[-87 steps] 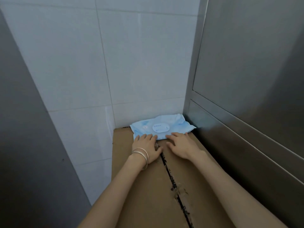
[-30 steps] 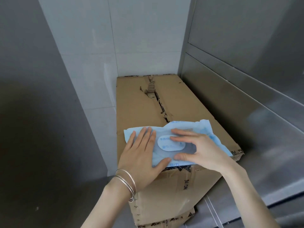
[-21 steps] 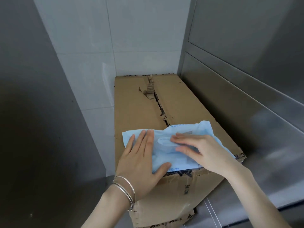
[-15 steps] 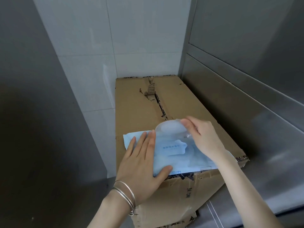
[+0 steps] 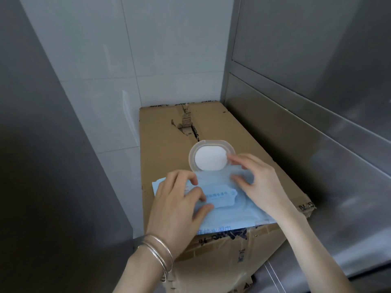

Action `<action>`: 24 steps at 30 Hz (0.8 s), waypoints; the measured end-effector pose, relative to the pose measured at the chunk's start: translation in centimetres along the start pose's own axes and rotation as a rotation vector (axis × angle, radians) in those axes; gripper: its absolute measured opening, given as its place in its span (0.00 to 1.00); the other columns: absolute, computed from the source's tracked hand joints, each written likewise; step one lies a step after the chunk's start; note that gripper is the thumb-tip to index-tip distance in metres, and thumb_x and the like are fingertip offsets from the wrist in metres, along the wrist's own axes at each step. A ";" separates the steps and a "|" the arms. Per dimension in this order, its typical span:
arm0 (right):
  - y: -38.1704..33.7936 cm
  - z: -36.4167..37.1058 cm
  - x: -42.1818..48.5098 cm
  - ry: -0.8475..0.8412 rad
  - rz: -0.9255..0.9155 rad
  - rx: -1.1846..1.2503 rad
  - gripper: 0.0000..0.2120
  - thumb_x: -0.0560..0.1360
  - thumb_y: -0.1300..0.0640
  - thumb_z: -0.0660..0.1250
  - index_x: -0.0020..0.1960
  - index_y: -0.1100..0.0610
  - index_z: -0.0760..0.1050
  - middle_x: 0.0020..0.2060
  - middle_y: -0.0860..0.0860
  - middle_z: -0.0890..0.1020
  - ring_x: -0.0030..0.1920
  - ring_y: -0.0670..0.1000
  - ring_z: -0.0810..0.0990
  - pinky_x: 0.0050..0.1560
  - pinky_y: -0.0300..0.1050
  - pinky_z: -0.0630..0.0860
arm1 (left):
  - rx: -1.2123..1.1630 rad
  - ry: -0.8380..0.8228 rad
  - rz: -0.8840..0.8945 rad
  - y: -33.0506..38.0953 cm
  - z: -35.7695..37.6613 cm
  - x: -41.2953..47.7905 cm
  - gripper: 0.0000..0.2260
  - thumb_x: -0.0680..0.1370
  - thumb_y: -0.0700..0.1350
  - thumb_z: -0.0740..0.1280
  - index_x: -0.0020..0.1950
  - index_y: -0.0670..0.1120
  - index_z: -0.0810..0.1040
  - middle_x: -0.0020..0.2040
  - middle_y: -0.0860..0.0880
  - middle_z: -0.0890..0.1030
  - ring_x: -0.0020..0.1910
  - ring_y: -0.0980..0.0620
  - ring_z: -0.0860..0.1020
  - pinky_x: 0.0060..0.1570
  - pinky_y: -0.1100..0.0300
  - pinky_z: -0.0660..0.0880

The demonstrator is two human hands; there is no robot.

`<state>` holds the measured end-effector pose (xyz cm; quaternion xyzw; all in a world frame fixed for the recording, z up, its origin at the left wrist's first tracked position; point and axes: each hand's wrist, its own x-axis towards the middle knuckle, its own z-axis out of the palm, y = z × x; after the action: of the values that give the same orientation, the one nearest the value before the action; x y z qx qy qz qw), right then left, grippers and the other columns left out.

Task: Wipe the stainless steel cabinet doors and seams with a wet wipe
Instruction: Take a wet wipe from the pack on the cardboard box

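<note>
Head view shows the wipe pack (image 5: 228, 214) lying across the near end of a cardboard box (image 5: 169, 144), reaching the box's front edge, with its round lid (image 5: 209, 158) flipped up and back. The left hand (image 5: 177, 206) bears on the pack's left part, fingers curled and thumb drawn in so the film is pinched between them. The right hand (image 5: 262, 187) hangs over the opening with fingers loose and slightly blurred, grasping nothing that I can make out.

The step in hand looks to be drawing out one wipe. To do it well, the left hand should pin the pack flat on the box, clear of the opening, while the right pinches only the top sheet and pulls up slowly, so that no second wipe trails. A sharp tug could drag the pack off the edge. The steel cabinet door (image 5: 306, 49) stands to the right, not yet wiped.
</note>
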<state>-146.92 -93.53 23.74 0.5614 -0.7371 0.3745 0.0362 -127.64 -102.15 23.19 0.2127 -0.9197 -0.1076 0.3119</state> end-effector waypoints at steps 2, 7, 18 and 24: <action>0.3 -0.4 0.0 -0.102 0.025 0.042 0.18 0.72 0.63 0.72 0.58 0.50 0.77 0.58 0.35 0.74 0.59 0.37 0.73 0.61 0.31 0.68 | -0.037 -0.130 -0.024 -0.4 0.3 0.4 0.22 0.71 0.60 0.70 0.56 0.47 0.78 0.61 0.49 0.73 0.66 0.55 0.63 0.69 0.52 0.64; 1.3 -1.8 0.0 -0.323 0.027 0.148 0.09 0.69 0.58 0.74 0.39 0.50 0.75 0.60 0.31 0.75 0.63 0.33 0.70 0.62 0.31 0.65 | -0.023 -0.260 -0.089 -1.2 1.2 0.1 0.43 0.68 0.73 0.51 0.76 0.49 0.52 0.74 0.61 0.50 0.65 0.73 0.29 0.64 0.72 0.26; -1.2 -0.5 -0.7 -0.494 -0.071 0.205 0.13 0.76 0.51 0.64 0.56 0.34 0.76 0.71 0.31 0.59 0.74 0.40 0.48 0.72 0.41 0.51 | -0.198 -0.180 -0.043 -1.1 0.6 -0.1 0.25 0.71 0.58 0.71 0.61 0.67 0.60 0.69 0.70 0.55 0.73 0.70 0.49 0.71 0.72 0.41; -1.3 -1.2 -0.1 -0.364 0.011 0.064 0.03 0.70 0.53 0.74 0.39 0.46 0.83 0.61 0.36 0.71 0.64 0.39 0.64 0.64 0.42 0.65 | -0.210 -0.161 -0.153 -1.0 0.4 -0.5 0.16 0.72 0.55 0.71 0.42 0.58 0.61 0.64 0.61 0.74 0.66 0.65 0.65 0.67 0.78 0.43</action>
<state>-146.24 -92.86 25.17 0.6167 -0.7223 0.2900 -0.1179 -127.22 -102.74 22.27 0.2389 -0.9066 -0.2434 0.2485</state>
